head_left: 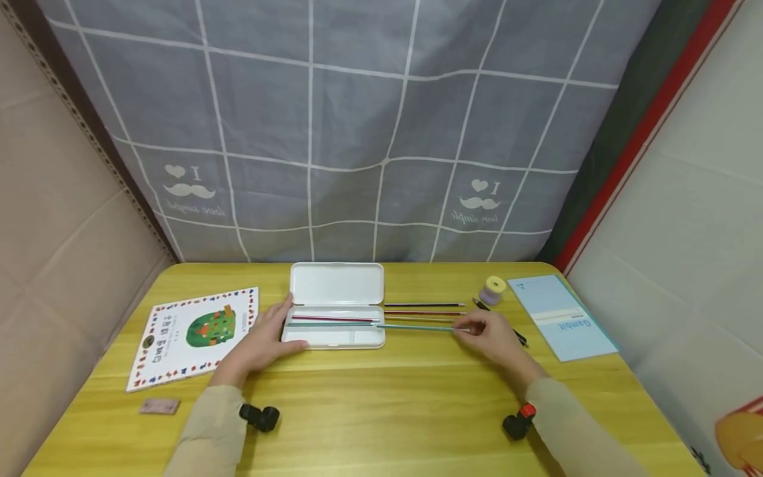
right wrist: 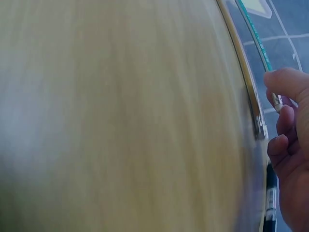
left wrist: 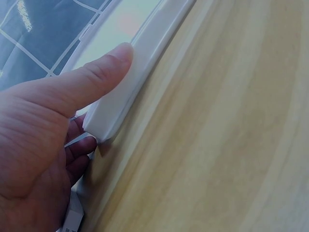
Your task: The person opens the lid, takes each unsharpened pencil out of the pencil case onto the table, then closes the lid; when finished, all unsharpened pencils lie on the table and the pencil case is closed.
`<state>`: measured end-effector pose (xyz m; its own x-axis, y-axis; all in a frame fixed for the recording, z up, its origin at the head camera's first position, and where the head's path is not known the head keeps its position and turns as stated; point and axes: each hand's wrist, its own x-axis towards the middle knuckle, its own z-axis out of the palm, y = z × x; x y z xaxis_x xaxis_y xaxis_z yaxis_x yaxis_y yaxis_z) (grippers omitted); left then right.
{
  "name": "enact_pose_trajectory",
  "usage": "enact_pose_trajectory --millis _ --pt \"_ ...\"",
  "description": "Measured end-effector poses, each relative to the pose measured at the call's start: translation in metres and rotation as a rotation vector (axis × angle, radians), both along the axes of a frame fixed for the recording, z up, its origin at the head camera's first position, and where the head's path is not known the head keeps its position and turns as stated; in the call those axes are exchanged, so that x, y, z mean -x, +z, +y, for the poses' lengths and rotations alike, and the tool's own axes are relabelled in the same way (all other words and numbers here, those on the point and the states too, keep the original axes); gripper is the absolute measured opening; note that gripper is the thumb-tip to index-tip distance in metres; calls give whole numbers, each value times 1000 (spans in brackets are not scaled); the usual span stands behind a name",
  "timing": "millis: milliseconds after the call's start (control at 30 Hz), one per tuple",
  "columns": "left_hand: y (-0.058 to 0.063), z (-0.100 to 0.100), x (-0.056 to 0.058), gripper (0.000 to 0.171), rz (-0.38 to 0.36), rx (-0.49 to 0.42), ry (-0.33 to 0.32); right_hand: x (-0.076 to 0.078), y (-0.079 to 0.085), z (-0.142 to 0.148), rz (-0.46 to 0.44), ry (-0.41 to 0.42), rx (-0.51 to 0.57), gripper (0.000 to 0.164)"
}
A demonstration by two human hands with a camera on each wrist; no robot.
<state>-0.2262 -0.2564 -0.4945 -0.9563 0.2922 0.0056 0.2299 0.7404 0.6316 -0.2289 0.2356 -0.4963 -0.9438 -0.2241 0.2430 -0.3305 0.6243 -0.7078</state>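
A white pencil case (head_left: 324, 338) lies open on the table, its lid (head_left: 337, 283) tipped back. Inside are a red pencil (head_left: 334, 318) and a greenish one beside it. My left hand (head_left: 268, 338) holds the case's left end, thumb (left wrist: 113, 60) along the front rim and fingers round the corner. Between thumb and fingertips, my right hand (head_left: 491, 336) pinches a teal pencil (head_left: 426, 328) near its end. That pencil points left, its far tip overlapping the case's right edge in the head view. Black (head_left: 426, 305), red (head_left: 424, 313) and yellow (head_left: 420, 320) pencils lie right of the case.
A picture booklet (head_left: 179, 338) lies at left, with a pink eraser-like block (head_left: 159, 406) below it. To the right are a yellow-and-purple round container (head_left: 493, 290), a black pen (head_left: 520, 336) partly behind my right hand, and a light blue notebook (head_left: 563, 318). A grey curtain (head_left: 357, 132) hangs behind.
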Motion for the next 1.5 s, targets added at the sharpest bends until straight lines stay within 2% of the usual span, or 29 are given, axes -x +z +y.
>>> enact_pose_trajectory --millis 400,933,1167,1300,1400,1500 --pt "3 1 -1 113 -1 2 2 -1 -3 18 42 19 -38 11" --pt "6 0 0 113 2 0 5 2 -2 15 56 38 -128 16" --pt "4 2 0 113 6 0 2 3 7 3 77 30 -68 19" --pt "2 2 0 114 6 0 4 6 17 -13 23 29 -7 32" --pt "1 2 0 114 3 3 7 11 24 -26 -51 71 96 42" --pt "2 1 0 114 -3 6 10 16 28 -41 -115 107 179 44"
